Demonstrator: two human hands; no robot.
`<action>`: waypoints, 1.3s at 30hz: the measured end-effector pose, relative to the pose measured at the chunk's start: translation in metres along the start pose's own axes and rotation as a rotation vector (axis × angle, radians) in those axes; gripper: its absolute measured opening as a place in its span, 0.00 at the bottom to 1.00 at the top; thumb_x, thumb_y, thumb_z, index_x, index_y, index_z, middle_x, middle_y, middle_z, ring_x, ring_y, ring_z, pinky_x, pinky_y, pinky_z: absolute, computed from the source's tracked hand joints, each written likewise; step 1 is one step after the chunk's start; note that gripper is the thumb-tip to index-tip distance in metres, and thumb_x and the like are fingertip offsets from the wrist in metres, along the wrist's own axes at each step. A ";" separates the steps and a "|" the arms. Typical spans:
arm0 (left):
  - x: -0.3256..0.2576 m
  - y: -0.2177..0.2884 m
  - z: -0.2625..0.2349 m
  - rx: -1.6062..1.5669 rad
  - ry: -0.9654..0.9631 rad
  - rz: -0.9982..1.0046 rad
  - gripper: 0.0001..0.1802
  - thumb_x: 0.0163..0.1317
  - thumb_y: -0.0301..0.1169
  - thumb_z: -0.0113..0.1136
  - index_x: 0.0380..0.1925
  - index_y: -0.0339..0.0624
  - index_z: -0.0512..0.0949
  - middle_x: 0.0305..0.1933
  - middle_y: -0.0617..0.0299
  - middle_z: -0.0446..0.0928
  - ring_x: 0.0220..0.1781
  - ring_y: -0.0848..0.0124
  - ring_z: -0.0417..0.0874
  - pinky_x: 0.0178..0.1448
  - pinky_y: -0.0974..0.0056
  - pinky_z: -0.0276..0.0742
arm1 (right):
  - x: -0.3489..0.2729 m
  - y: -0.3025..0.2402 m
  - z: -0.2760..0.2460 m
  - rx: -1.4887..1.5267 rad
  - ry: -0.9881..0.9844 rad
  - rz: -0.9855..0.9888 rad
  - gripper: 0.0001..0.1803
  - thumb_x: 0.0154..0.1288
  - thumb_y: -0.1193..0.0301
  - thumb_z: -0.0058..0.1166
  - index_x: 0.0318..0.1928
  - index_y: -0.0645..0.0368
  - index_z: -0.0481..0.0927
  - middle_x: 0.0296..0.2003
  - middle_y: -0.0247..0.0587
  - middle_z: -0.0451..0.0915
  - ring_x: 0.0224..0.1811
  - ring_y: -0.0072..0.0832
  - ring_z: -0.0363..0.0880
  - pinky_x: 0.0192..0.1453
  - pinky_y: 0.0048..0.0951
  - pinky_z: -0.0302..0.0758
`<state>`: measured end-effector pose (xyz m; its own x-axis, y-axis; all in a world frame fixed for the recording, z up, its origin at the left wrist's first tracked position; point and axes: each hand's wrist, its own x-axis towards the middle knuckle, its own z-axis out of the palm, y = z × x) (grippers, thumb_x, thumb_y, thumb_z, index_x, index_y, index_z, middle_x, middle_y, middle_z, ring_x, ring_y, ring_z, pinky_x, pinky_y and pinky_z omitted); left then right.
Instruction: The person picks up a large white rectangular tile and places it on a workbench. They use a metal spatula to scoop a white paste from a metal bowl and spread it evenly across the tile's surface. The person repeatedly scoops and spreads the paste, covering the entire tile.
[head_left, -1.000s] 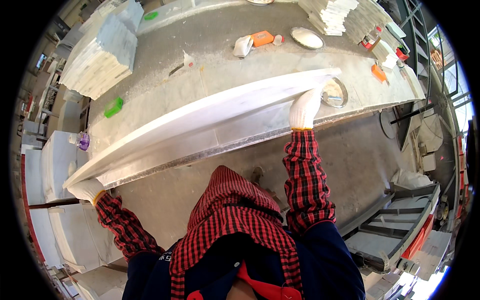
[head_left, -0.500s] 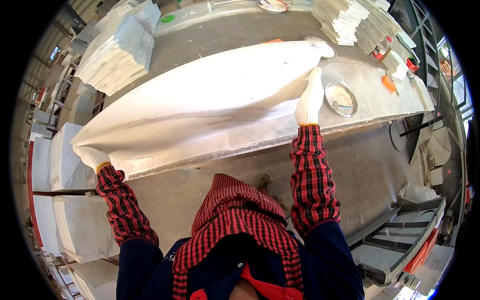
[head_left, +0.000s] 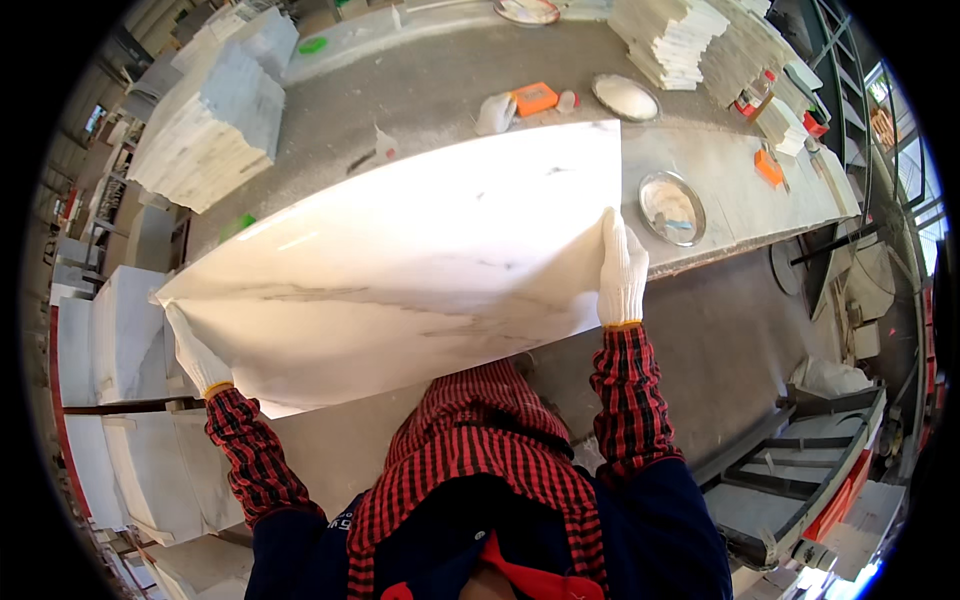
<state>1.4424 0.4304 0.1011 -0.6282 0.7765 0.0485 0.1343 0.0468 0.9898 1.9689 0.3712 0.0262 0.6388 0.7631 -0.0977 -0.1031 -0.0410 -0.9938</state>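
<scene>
A large white marble slab (head_left: 410,230) with grey veins spans the space in front of me, its near edge hanging past the workbench edge toward my apron. White knitted gloves cover both hands. At the slab's left edge, my left hand (head_left: 198,352) is closed on it, fingers partly hidden. My right hand (head_left: 622,268) grips the right edge, its fingers pointing away from me. Just right of that hand, a round metal bowl (head_left: 672,208) holds pale powder or paste and a small tool with a bluish part.
Behind the slab are an orange box (head_left: 535,98), another bowl (head_left: 626,97) and a whitish bag-like item (head_left: 496,114). Stone stacks stand far left (head_left: 215,115) and far right (head_left: 668,42). Large slabs (head_left: 135,340) line my left. A dark metal frame (head_left: 795,465) is low right.
The slab has come toward me, its near edge now beyond the bench edge. Both hands moved nearer with it. The orange box and second bowl behind it are now more exposed.
</scene>
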 end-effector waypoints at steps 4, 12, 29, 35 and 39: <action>0.021 -0.069 0.000 0.140 0.016 0.025 0.45 0.76 0.64 0.49 0.76 0.35 0.65 0.75 0.56 0.70 0.73 0.65 0.71 0.75 0.62 0.66 | 0.006 0.037 -0.015 -0.044 0.054 0.028 0.28 0.81 0.52 0.51 0.50 0.70 0.85 0.33 0.30 0.80 0.36 0.18 0.70 0.42 0.27 0.71; 0.024 -0.125 0.024 0.102 0.063 -0.084 0.44 0.76 0.63 0.49 0.78 0.39 0.63 0.78 0.56 0.66 0.77 0.63 0.67 0.80 0.60 0.59 | 0.037 0.069 -0.038 -0.358 -0.088 -0.013 0.29 0.80 0.52 0.47 0.42 0.71 0.83 0.26 0.47 0.78 0.31 0.31 0.72 0.40 0.36 0.72; 0.015 -0.097 0.085 0.915 0.265 0.237 0.42 0.75 0.58 0.53 0.78 0.43 0.62 0.79 0.51 0.64 0.75 0.60 0.70 0.77 0.58 0.66 | 0.070 0.055 -0.038 -0.843 -0.179 -0.385 0.17 0.71 0.57 0.59 0.45 0.57 0.89 0.38 0.50 0.86 0.40 0.48 0.81 0.49 0.47 0.77; -0.105 -0.007 0.251 1.010 -0.677 0.617 0.40 0.58 0.54 0.73 0.67 0.44 0.76 0.64 0.46 0.79 0.66 0.50 0.78 0.72 0.49 0.70 | 0.062 0.045 -0.047 -0.475 0.078 -0.207 0.12 0.72 0.75 0.60 0.52 0.66 0.87 0.43 0.43 0.87 0.38 0.26 0.84 0.44 0.28 0.80; -0.141 -0.007 0.304 0.813 -0.849 0.975 0.40 0.54 0.49 0.72 0.68 0.53 0.75 0.61 0.50 0.80 0.68 0.48 0.74 0.76 0.43 0.60 | 0.047 0.034 -0.073 -0.437 0.245 -0.173 0.11 0.73 0.78 0.59 0.52 0.66 0.87 0.41 0.37 0.86 0.32 0.18 0.79 0.36 0.23 0.77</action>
<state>1.7631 0.5115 0.0463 0.5248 0.8141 0.2488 0.7714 -0.5784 0.2654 2.0514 0.3589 -0.0163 0.7831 0.6116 0.1126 0.3141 -0.2328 -0.9204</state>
